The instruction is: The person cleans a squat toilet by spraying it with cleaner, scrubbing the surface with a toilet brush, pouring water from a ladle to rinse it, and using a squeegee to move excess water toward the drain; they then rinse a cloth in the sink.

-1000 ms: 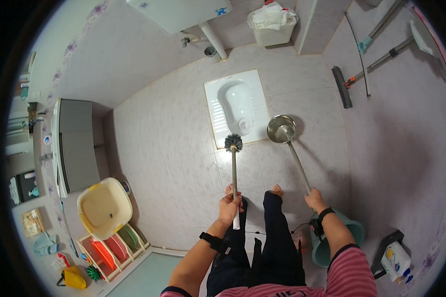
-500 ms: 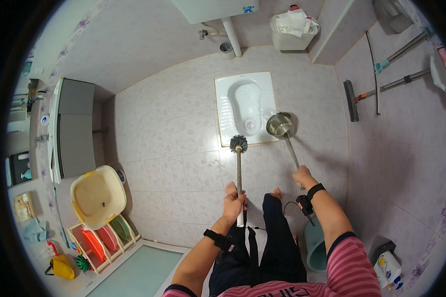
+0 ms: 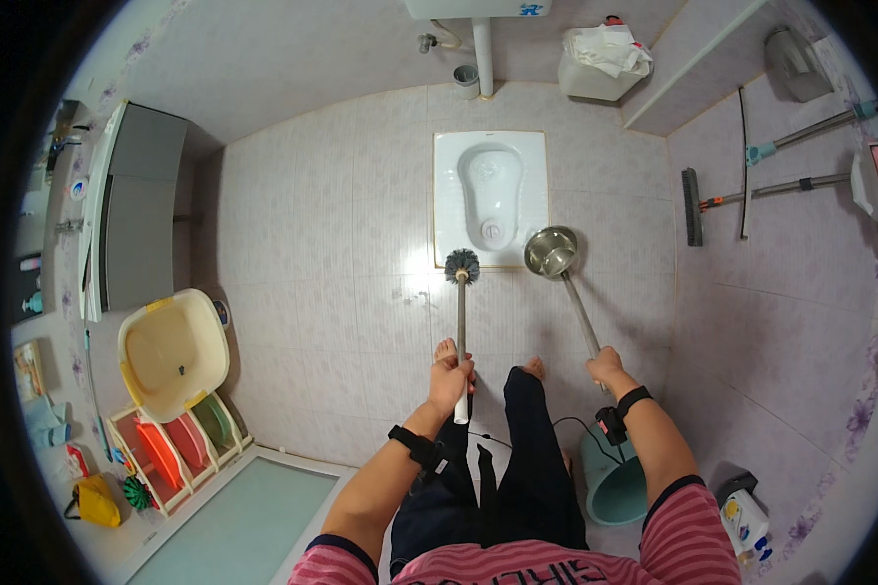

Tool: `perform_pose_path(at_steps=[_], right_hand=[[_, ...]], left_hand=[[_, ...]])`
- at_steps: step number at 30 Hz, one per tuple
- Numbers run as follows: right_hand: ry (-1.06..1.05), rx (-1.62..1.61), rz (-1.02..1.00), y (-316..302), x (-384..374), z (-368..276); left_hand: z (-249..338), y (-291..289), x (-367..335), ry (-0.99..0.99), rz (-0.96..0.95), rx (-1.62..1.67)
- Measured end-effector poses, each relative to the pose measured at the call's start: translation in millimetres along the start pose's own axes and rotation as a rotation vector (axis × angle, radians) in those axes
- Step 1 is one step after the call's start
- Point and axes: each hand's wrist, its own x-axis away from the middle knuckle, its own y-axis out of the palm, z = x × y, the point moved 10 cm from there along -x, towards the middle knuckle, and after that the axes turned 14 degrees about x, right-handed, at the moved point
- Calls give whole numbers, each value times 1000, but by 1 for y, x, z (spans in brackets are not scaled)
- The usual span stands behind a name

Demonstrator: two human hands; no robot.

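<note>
Head view shows, at far left, a cream basin (image 3: pixel 171 351) beside a rack (image 3: pixel 178 490) of coloured basins. Left hand (image 3: pixel 449 380): fingers closed around the handle of a dark-bristled brush (image 3: pixel 461 317), its head at the near edge of a white squat toilet (image 3: pixel 491 195); contact cannot be told. Next, a metal ladle (image 3: pixel 553 253) is at the toilet's near right corner, its handle gripped by the right hand's (image 3: pixel 607 369) fingers. A teal bucket (image 3: pixel 617 495) stands below that forearm.
</note>
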Motion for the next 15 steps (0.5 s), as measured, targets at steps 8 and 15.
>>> perform_pose_path(at_steps=[8,15], right_hand=[[-72,20,-47,27,5,-73],[-80,95,-139,52,-3,-131]], left_hand=[[2,-58,7,-41,53,17],[6,-98,13,-47,69,42]])
